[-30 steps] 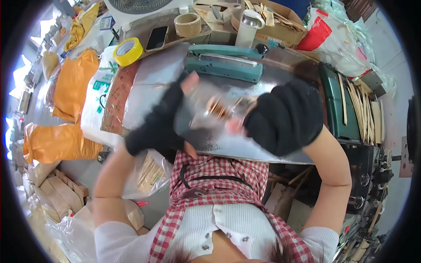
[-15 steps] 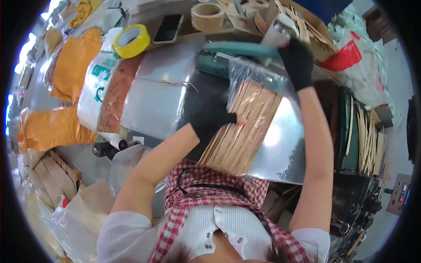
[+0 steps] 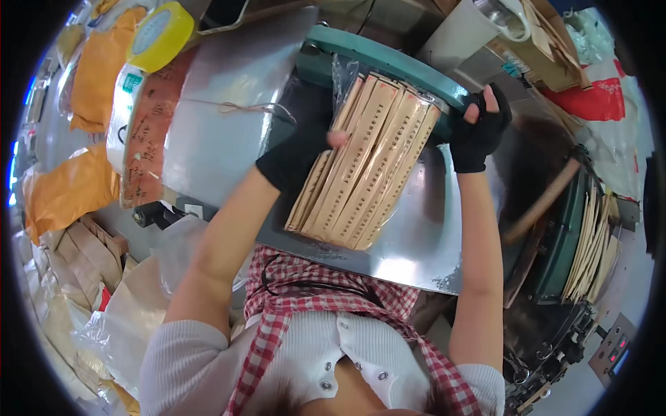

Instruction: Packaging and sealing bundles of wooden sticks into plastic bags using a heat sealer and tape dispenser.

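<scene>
A clear plastic bag packed with several long, narrow brown-paper packets [image 3: 374, 159] slants across a shiny metal plate [image 3: 430, 208] in front of me. My left hand [image 3: 305, 149], in a black fingerless glove, grips the bag's left side with the thumb on top; its other fingers are hidden. The bag's loose upper end bunches close to a long teal lever bar [image 3: 381, 55] of what looks like a bag sealer. My right hand [image 3: 480, 128], gloved alike, curls its fingers round the bar's right end.
Left of the plate lies a stack of clear plastic sheets [image 3: 229, 104], with a yellow tape roll [image 3: 161, 36] beyond it. A white mug-like container [image 3: 461, 35] stands behind the bar. To the right, a green bin [image 3: 558, 243] adjoins several upright paper packets [image 3: 590, 243].
The packets have come nearer to the teal bar, and their bag's loose end is now bunched up. My right hand has gone from a blurred reach to a curled grip. The whole view has shifted.
</scene>
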{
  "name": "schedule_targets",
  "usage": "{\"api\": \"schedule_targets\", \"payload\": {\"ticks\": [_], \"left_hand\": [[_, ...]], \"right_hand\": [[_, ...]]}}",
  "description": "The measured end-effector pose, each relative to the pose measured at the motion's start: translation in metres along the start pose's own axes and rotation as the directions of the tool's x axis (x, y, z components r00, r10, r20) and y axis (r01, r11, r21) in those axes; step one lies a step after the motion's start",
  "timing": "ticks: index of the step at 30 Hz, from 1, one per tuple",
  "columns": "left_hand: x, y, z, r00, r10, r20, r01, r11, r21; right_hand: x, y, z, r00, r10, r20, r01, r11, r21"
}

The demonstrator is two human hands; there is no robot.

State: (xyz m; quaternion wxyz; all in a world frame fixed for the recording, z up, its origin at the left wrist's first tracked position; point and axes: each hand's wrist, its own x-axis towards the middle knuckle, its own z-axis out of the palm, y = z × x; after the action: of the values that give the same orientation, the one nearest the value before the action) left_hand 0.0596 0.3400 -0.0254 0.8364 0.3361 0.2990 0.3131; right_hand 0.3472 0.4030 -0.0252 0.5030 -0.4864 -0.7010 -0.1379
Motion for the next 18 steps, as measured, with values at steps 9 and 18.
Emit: {"api": "schedule_targets", "payload": {"ticks": [9, 18], "left_hand": [[-0.014, -0.027, -0.026, 0.985, 0.119, -0.127, -0.140, 0.974, -0.177], [-0.002, -0.029, -0.023, 0.996, 0.081, -0.024, -0.084, 0.954, -0.287]], "right_hand": [[-0.022, 0.008, 0.009, 0.996, -0.079, -0.047, 0.080, 0.997, 0.012], [-0.026, 0.003, 0.001, 0.995, 0.049, -0.087, -0.050, 0.999, -0.003]]}}
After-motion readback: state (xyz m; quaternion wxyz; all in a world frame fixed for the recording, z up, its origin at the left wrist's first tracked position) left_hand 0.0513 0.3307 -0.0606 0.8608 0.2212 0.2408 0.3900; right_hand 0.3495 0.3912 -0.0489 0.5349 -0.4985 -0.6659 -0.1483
